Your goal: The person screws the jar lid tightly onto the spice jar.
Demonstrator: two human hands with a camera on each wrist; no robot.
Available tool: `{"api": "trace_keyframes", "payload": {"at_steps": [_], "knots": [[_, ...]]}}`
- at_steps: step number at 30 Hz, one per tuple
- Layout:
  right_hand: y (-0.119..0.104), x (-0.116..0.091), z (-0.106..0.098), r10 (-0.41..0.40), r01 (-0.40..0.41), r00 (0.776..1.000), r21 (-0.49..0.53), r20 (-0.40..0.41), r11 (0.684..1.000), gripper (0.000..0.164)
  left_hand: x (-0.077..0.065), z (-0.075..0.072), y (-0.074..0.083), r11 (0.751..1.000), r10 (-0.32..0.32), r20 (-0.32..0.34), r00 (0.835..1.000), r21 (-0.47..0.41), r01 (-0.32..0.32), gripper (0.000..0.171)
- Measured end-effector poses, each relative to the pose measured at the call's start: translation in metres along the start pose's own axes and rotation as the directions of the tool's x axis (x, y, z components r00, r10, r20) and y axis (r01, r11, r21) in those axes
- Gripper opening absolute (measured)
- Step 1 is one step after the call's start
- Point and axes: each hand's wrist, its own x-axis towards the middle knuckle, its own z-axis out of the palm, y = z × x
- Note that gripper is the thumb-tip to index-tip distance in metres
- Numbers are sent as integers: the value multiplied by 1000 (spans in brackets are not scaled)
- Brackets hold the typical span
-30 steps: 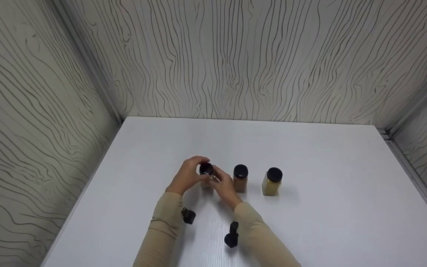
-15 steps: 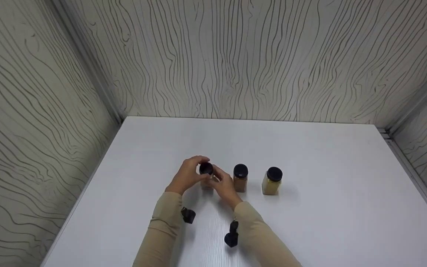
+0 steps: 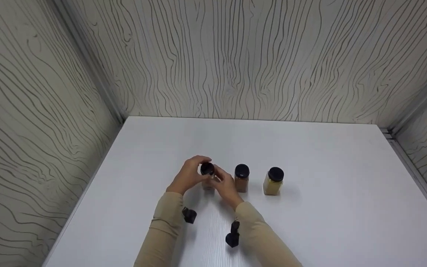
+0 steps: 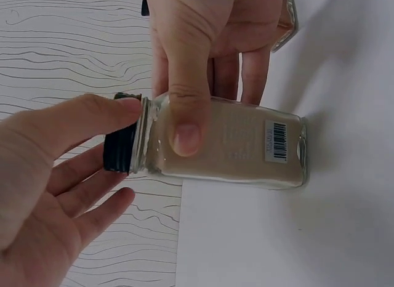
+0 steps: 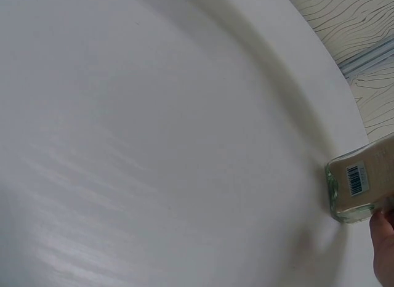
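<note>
A square glass spice jar (image 4: pixel 237 145) of beige powder stands upright on the white table, a barcode label low on its side. Its black lid (image 3: pixel 207 168) is on the neck. My left hand (image 3: pixel 188 176) holds that lid between thumb and fingers. Lower down, my right hand (image 3: pixel 226 186) grips the glass body, its thumb lying across the side in the left wrist view. The right wrist view catches just the jar's base (image 5: pixel 348 182) and part of the right hand (image 5: pixel 385 247) at its edge.
Just right of my right hand stands a black-lidded jar of reddish-brown powder (image 3: pixel 241 183). Farther right is a similar jar of yellow powder (image 3: pixel 271 186). The white table (image 3: pixel 332 222) meets a wood-grain-patterned back wall (image 3: pixel 228 63), with another such wall (image 3: pixel 32 148) on the left.
</note>
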Motion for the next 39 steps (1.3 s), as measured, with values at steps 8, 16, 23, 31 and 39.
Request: {"api": "trace_keyframes", "payload": {"at_steps": [8, 16, 23, 31, 39], "knots": [[0, 1, 1, 6, -6, 1000, -6, -10, 1000, 52, -2, 0, 0, 1000, 21, -20, 1000, 10, -21, 43], [-2, -1, 1, 29, -29, 1000, 11, 8, 1000, 54, -1, 0, 0, 1000, -1, -5, 1000, -14, 1, 44], [-2, 0, 1, 44, -43, 999, 15, -3, 999, 54, 0, 1, 1, 1000, 18, 6, 1000, -18, -18, 42], [-2, -1, 0, 45, -45, 999, 14, -2, 999, 55, 0, 0, 2, 1000, -6, -1, 1000, 2, 6, 41], [0, 0, 0, 24, -24, 1000, 10, -8, 1000, 52, 1, 1, 0, 1000, 12, 3, 1000, 2, -12, 40]]}}
